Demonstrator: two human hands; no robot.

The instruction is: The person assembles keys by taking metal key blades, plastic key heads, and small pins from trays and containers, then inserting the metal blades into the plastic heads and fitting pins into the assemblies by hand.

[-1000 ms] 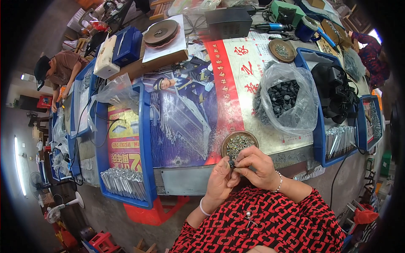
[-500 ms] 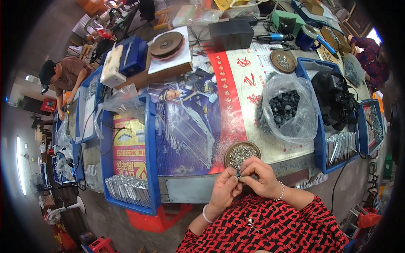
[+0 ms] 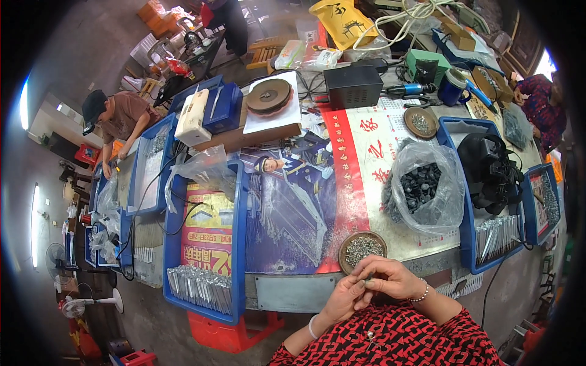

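Observation:
Close to the table's near edge my two hands meet, fingertips pressed together. My left hand (image 3: 346, 300), with a white band at its wrist, is closed in a pinch. My right hand (image 3: 394, 280), wearing a beaded bracelet, is closed against it, its fingers curled over the left fingertips. Whatever lies between them is tiny and mostly covered by the fingers. Just beyond the hands sits a round brown dish (image 3: 342, 258) full of small silvery metal pieces. Farther right, a clear plastic bag (image 3: 450, 210) stands rolled open around many black knob-like pieces (image 3: 421, 184).
Blue trays flank me: the left tray (image 3: 238, 244) and right tray (image 3: 467, 247) hold rows of metal strips (image 3: 198, 285). Black gear (image 3: 488, 168) fills the right one. A brown disc (image 3: 268, 96), a black box (image 3: 353, 86) and another dish (image 3: 421, 122) stand farther back. Co-workers (image 3: 126, 116) sit either side.
The whole scene has shifted down and slightly right in view. My hands have drawn closer together, and the small dark bit that showed between my fingertips is now mostly hidden.

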